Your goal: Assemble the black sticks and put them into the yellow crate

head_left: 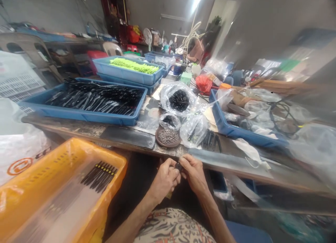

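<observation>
The left hand [166,178] and right hand [191,173] are drawn close together, fingers curled and narrow, pinching a small black piece [179,166] between them; its exact shape is hidden by the fingers. The hands sit just below the near edge of the wooden bench [86,129], over the person's lap and patterned shirt [170,227], with dark open room under the bench around them. To the near left, an orange basket [63,180] lined with clear plastic holds a row of black rods [99,174] with yellow tips; its rim stands close to the left forearm. Beyond it, a white bag [19,162] carries an orange round logo, too blurred to read. Along the bench, a blue tray of black rods [91,103] lies at the left, with a stacked blue tray of green pieces [128,69] farther off. Nearest the hands, a round brown dish of small metal pins [168,136] sits close to the bench edge, beside clear bags of black parts [178,99]. Loose black clips [211,141] lie just right of the dish, and a blue tray [244,131] of mixed bags and cable crowds the right. No writing here is legible.
</observation>
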Available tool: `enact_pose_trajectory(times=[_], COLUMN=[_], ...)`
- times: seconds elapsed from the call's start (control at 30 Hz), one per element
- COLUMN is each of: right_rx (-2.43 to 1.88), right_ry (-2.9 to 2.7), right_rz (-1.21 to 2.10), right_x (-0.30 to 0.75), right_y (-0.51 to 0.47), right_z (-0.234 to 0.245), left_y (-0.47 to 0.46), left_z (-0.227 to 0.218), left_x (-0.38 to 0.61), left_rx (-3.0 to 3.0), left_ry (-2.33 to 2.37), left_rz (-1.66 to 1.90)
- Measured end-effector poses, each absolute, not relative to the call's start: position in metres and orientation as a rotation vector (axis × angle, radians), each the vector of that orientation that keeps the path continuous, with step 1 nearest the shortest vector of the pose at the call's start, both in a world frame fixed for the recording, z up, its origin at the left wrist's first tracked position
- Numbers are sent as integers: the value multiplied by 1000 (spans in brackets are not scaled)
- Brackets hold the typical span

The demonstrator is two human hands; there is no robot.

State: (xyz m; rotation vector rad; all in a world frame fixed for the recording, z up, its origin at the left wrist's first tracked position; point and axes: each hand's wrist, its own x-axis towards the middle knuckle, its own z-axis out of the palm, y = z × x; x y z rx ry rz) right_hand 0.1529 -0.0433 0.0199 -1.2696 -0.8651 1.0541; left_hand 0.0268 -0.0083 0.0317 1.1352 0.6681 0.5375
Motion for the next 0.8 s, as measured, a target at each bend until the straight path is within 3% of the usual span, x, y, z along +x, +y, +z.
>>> enact_pose_trajectory(times=[0.1,0.23,0.33,0.57,0.8], right_rx=[-1388,-1605,-1868,-2301,-2284], right_ry=[-1027,-1425,-1632,-2000,-2397], right_rz=[887,269,-7,-160,-209], right_x=[158,166,167,166,165], right_y=[-33,-7,11,32,48], right_z=[29,35,33,50,68], left_y=[-4,2,5,6,9], left_z=[32,33,30,25,29], left_x=[23,17,14,11,7], left_rx=[1154,1134,1155,1170,1122], left_ry=[704,784,804,812,796], left_rz=[595,690,733,742,748])
